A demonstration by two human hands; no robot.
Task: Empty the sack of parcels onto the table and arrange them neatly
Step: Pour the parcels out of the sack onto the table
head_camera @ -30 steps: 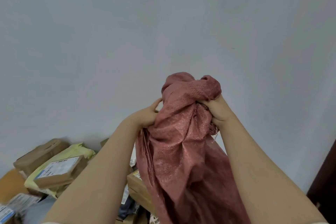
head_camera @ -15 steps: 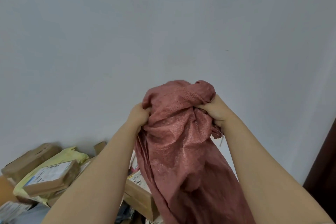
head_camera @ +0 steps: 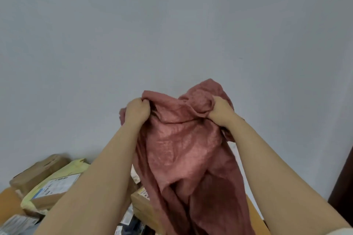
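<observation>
The pink-red sack (head_camera: 183, 149) is held up high in front of a pale wall (head_camera: 172, 25). Its top is gripped by both hands. The left hand (head_camera: 136, 110) is closed tight on a bunch of cloth at one top corner, with the fingers curled in. The right hand (head_camera: 219, 109) is closed tight on the other top corner, well apart from the left hand, and more cloth is bunched up above it. Between the two grips the cloth is pulled across in folds. Below the grips the sack hangs down loose and limp. It cannot be told if anything is inside it.

Parcels are seen far below the grips, piled on an orange table (head_camera: 7, 208). Down and to the left of the left hand's grip a brown box (head_camera: 38, 171) is seen, with a pale yellow bag (head_camera: 63, 168) just beside it. A flat brown parcel (head_camera: 55, 191) with a white label is laid on the yellow bag. Almost straight under the left hand's grip a second brown box (head_camera: 141, 204) is seen, touched and partly hidden by the hanging cloth. A small labelled parcel (head_camera: 17, 223) is seen at the bottom left corner. Far to the right of the right hand's grip, the dark edge of a door (head_camera: 342, 177) is seen
</observation>
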